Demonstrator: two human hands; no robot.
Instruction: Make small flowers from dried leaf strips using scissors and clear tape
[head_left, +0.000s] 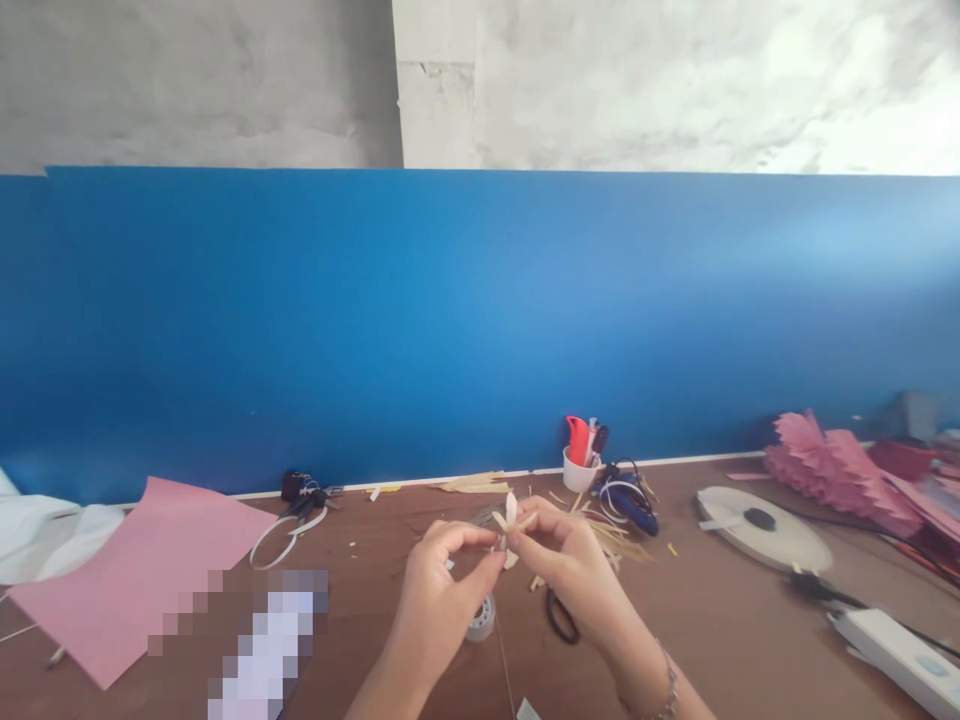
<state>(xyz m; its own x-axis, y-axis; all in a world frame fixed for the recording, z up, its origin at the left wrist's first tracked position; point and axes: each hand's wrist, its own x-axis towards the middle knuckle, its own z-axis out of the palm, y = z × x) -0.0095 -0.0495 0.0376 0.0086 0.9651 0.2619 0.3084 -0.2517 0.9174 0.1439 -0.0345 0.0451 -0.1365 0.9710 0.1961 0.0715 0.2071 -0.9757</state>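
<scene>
Near the middle of the view, both hands meet around a small cream flower [511, 508] with narrow petals spread outward. My left hand [442, 590] is closed, its thumb and index finger pinching the flower's base from the left. From the other side, my right hand [574, 570] pinches at the same base and petals. The fingertips partly hide where the petals join. Below the hands, a thin stick [505, 655] runs down toward the front; whether it joins the flower I cannot tell. A roll of tape [481, 620] lies beneath my left hand, and a black ring [561, 618] beneath my right.
Pale strips [619, 538] lie behind my right hand. A white cup [579, 470] with a red-handled tool and pens stands by the blue partition [480, 320]. Pink paper [157, 570] lies left; a pale oval disc [765, 530], pleated pink paper [840, 465] and a power strip [900, 655] lie right.
</scene>
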